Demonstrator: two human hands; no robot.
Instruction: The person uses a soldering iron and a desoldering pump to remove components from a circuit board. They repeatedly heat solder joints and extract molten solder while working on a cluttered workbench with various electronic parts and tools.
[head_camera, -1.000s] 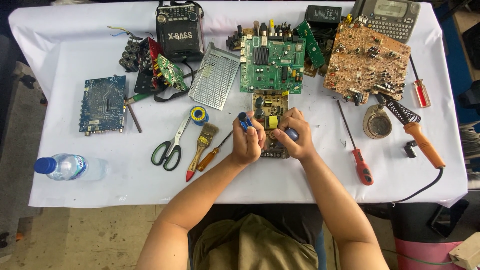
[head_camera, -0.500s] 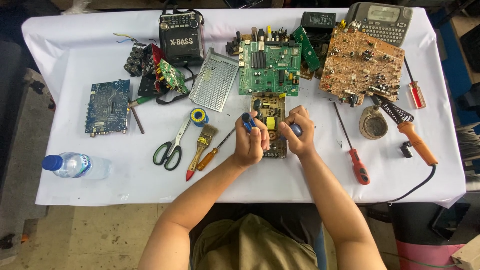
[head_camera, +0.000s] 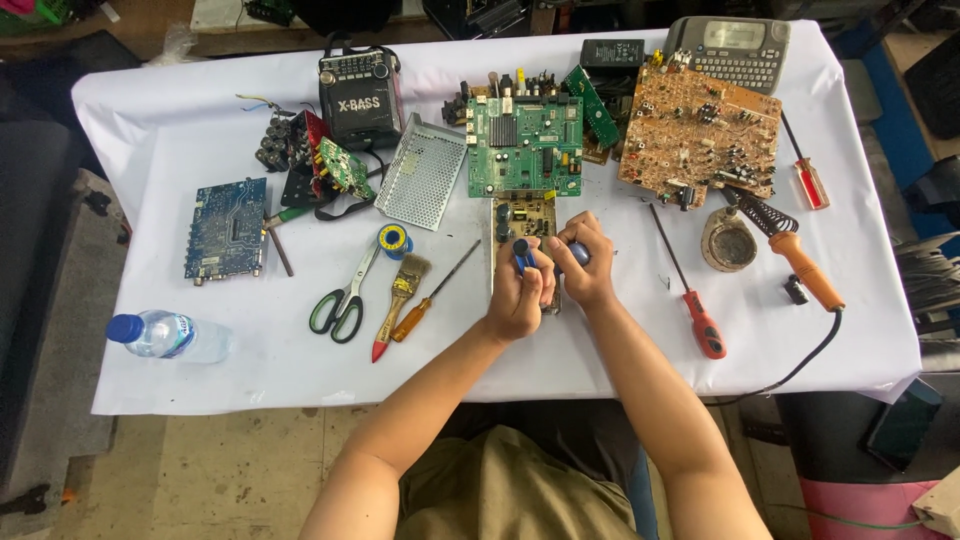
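Head view, left hand (head_camera: 515, 290): I see it closed around a blue-handled tool (head_camera: 521, 255), tip down on the small tan circuit board (head_camera: 524, 232).
Head view, right hand (head_camera: 582, 268): fingers curled on a second blue grip, resting on that board's edge.
Board: mid-table, just below the green circuit board (head_camera: 525, 146).
Risk: I judge the tool may slip and scratch the board, since only fingers steady it.

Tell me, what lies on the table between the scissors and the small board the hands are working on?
A paintbrush and an orange-handled screwdriver lie between the scissors and board, seen from the head camera.
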